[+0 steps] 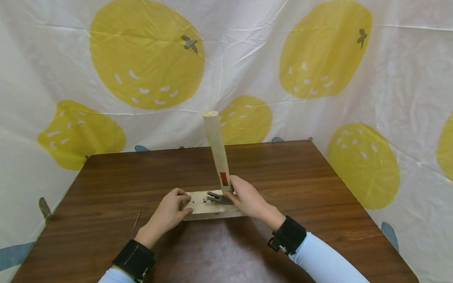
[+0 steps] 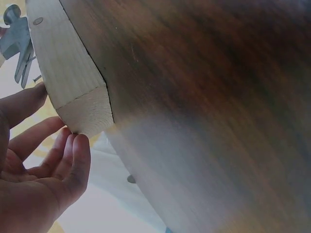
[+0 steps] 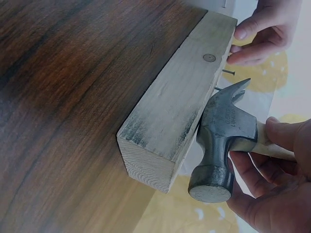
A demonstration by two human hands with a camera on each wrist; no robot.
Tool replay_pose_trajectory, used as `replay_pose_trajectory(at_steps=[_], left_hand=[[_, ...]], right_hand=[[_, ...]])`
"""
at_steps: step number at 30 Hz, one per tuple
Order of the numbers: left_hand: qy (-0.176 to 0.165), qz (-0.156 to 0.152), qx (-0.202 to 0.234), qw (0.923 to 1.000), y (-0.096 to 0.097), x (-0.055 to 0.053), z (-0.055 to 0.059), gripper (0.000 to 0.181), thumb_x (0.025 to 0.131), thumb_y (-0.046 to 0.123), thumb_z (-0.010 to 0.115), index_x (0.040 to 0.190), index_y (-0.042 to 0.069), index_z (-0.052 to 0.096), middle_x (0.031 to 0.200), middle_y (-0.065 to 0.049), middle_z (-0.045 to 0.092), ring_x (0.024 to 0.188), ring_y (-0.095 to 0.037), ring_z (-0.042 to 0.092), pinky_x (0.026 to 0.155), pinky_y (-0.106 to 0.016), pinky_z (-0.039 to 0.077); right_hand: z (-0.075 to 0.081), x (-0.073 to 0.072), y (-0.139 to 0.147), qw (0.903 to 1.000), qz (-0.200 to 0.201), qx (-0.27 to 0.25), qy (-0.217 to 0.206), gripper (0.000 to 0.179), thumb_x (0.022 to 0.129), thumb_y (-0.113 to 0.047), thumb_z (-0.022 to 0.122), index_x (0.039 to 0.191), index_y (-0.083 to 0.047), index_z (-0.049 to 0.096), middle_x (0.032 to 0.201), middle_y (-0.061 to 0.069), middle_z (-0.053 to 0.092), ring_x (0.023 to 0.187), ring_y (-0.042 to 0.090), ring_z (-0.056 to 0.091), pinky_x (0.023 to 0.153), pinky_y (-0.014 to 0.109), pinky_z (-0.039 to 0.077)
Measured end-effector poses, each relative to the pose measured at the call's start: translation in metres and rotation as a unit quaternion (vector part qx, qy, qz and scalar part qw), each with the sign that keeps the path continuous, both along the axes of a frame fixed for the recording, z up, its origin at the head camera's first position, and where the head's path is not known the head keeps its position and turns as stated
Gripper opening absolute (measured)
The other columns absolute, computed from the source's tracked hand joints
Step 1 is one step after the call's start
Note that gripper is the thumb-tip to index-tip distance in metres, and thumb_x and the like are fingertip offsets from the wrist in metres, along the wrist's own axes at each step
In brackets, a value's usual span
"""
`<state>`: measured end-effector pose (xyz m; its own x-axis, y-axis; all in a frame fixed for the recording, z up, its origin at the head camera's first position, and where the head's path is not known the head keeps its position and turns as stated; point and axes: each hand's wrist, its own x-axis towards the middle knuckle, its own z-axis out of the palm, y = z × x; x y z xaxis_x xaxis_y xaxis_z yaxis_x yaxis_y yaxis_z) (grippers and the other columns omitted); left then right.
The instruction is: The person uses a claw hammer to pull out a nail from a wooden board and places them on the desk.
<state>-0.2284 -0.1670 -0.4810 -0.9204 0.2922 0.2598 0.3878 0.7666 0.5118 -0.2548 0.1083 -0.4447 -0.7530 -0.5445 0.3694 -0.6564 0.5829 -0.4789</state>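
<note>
A pale wooden block (image 1: 212, 214) lies on the table. My left hand (image 1: 170, 210) holds its left end, thumb and fingertips against the wood. My right hand (image 1: 249, 198) grips a claw hammer (image 3: 226, 126) low on its wooden handle, near the head. The handle (image 1: 216, 149) stands up nearly vertical, tilted slightly left, while the head rests on the block's top with the claw pointing left. A nail (image 3: 229, 72) sticks out of the block close to the claw tips. Another nail shank shows partly behind the claw.
A loose nail (image 1: 137, 219) lies on the brown table (image 1: 283, 169), left of my left hand. Behind the table hangs a white cloth (image 1: 240, 47) with yellow fruit prints. One small dark hole shows in the block's top.
</note>
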Motion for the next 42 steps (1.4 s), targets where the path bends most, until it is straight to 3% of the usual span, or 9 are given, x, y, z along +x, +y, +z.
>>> replay_pose_trajectory(at_steps=[16,25,42], left_hand=[[-0.002,0.005,-0.003,1.0,0.001,0.0,0.001,0.039,0.087,0.008,0.082,0.122,-0.007,0.071,0.115,-0.016,0.06,0.103,-0.034,0.061,0.085,-0.048,0.051],[-0.011,0.008,-0.007,0.9999,0.001,0.0,0.001,0.039,0.089,0.009,0.081,0.123,-0.006,0.071,0.117,-0.016,0.06,0.104,-0.034,0.06,0.085,-0.047,0.051],[-0.012,0.01,-0.009,0.9998,0.003,0.0,0.002,0.038,0.088,0.008,0.082,0.121,-0.007,0.071,0.116,-0.016,0.06,0.104,-0.034,0.061,0.086,-0.048,0.052]], right_hand=[[-0.003,0.001,0.005,0.9994,-0.004,-0.034,-0.001,0.025,0.097,-0.012,0.072,0.119,-0.007,0.06,0.102,-0.001,0.063,0.088,0.011,0.063,0.071,0.032,0.053],[-0.006,0.0,0.008,0.9974,-0.006,-0.068,-0.023,0.02,0.097,-0.012,0.073,0.112,-0.011,0.061,0.101,-0.002,0.066,0.092,0.013,0.066,0.075,0.032,0.056],[-0.009,0.001,0.011,0.9931,0.0,-0.113,-0.033,0.025,0.097,-0.007,0.072,0.119,-0.008,0.061,0.106,0.003,0.069,0.098,0.018,0.067,0.078,0.034,0.058]])
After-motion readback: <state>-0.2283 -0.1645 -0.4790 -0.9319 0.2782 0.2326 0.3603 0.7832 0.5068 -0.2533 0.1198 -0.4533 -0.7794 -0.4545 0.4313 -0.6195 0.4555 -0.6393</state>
